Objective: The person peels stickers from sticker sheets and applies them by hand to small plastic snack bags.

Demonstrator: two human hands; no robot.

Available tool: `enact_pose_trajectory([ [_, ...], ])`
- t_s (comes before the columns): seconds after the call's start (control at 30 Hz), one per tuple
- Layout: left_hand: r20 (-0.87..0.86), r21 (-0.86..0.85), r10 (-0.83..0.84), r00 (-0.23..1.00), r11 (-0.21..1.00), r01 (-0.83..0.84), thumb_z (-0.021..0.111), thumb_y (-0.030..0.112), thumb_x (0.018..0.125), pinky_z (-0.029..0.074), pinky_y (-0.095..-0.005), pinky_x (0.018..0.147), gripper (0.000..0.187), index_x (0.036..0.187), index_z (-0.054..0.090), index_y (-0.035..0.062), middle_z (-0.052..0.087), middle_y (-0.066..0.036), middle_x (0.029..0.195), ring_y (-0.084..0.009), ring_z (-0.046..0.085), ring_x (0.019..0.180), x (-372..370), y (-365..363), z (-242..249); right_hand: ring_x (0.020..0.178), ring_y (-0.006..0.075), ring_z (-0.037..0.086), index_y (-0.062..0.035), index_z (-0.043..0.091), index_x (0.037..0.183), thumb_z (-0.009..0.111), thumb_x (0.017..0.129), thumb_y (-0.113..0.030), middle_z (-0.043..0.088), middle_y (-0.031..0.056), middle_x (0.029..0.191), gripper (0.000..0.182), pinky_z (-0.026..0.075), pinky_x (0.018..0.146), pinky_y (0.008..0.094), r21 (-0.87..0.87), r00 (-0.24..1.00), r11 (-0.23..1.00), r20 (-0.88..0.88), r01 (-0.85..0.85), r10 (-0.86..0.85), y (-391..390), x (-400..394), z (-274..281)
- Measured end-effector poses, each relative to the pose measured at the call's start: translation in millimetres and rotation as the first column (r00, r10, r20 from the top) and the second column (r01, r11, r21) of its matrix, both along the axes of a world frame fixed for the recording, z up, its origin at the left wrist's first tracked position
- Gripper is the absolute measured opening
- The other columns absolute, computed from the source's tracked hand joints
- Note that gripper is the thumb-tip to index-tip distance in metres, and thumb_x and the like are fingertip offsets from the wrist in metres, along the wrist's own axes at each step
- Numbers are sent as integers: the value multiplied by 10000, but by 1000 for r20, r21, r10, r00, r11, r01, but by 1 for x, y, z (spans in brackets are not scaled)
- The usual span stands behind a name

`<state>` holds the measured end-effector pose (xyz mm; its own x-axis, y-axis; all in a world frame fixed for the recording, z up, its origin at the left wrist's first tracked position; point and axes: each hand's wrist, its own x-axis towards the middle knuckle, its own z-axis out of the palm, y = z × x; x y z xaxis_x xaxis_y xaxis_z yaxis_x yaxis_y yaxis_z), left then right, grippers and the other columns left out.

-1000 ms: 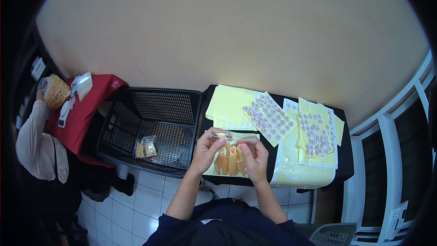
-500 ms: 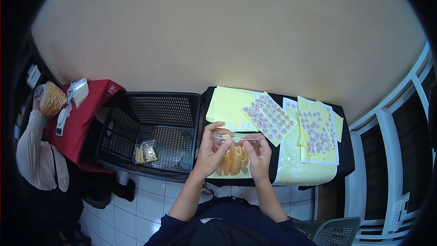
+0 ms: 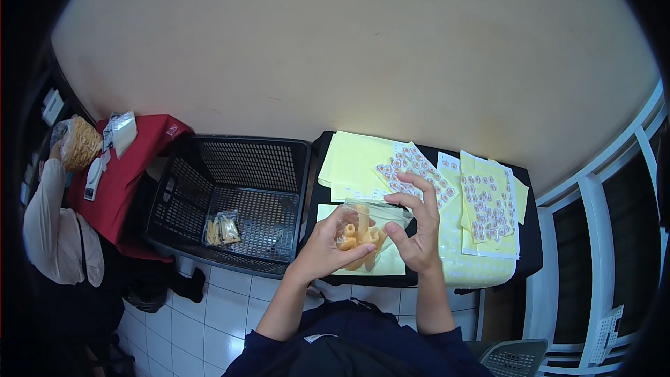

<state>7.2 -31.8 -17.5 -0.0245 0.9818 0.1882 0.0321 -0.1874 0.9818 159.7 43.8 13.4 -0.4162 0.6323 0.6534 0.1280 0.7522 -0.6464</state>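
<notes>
My left hand (image 3: pixel 319 248) is wrapped round a small clear plastic bag of tube-shaped pasta (image 3: pixel 368 239), its thumb across the front. The bag is tilted over a yellow sheet (image 3: pixel 391 262) on the black-covered table. At the bag's upper right side is my right hand (image 3: pixel 421 241), thumb and fingers curved wide apart, thumb tip right by the plastic. Behind the hands are sheets of round printed stickers (image 3: pixel 413 167) and yellow backing paper (image 3: pixel 356 160).
Left of the table stands a black plastic crate (image 3: pixel 262 202) holding small filled bags (image 3: pixel 223 229). Further left, a person in a light sleeve (image 3: pixel 47 202) handles a large bag of snacks (image 3: pixel 82 145) beside a red-covered table (image 3: pixel 136 174). More sticker sheets (image 3: pixel 488 202) lie at right.
Both hands gripped the bag's top edge before. My right hand has let go and spread its fingers, while my left has shifted down round the bag, which now leans over.
</notes>
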Motion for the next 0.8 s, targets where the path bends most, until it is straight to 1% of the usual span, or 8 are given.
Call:
enact_pose_trajectory([
  [0.03,-65,-6,-19,998,1000,19,685,92,687,452,-248,739,403,991,439,-2,532,-82,941,-120,534,882,-1,-2,5,1073,323,393,-75,605,874,619,683,-282,450,153,1104,282,280,921,410,-3,1000,1000,2,1,-1,1,2,9],
  [0.1,-128,-15,-42,991,999,41,695,107,680,453,-245,727,384,956,450,2,535,-78,926,-115,536,870,0,-3,10,1121,332,353,-89,619,845,610,687,-280,448,130,1137,248,240,948,430,105,977,992,208,-75,51,5,8,20],
  [0.17,-126,3,-59,990,998,60,692,177,690,460,-291,757,416,976,459,-14,586,-125,919,-178,577,861,2,-3,13,1160,344,315,-102,630,817,595,692,-287,449,120,1155,226,214,963,449,62,977,994,203,-86,72,7,10,23],
  [0.23,-132,21,-71,989,997,75,690,188,692,461,-296,754,421,976,456,-15,589,-128,916,-186,581,855,3,-2,8,1175,342,300,-104,636,816,589,694,-291,448,124,1167,228,202,971,451,15,965,988,215,-154,148,7,12,25],
  [0.37,-138,26,-104,985,994,108,682,215,701,464,-312,747,438,990,447,-14,592,-136,914,-211,588,846,7,0,11,1184,339,289,-113,646,834,582,697,-303,444,122,1184,243,193,975,453,-9,960,985,224,-172,169,10,14,22],
  [0.67,-119,33,-160,980,986,165,661,203,719,449,-328,768,438,1038,434,6,585,-133,928,-214,576,866,15,2,8,1230,335,230,-127,645,921,567,747,-300,424,115,1223,258,142,1006,461,-177,873,921,297,-348,387,21,22,20],
  [0.73,-102,36,-157,982,986,161,657,199,724,448,-328,768,436,1047,436,6,586,-126,922,-206,575,864,15,2,6,1243,336,208,-138,629,982,533,770,-358,406,118,1247,321,139,1006,459,-309,830,860,271,-405,488,24,22,18],
  [0.8,-87,44,-152,985,987,156,652,195,728,447,-327,767,435,1056,437,6,586,-120,917,-199,573,861,15,3,4,1247,337,199,-142,621,1004,505,783,-385,397,117,1257,348,138,1006,460,-317,824,843,237,-435,514,25,23,15],
])
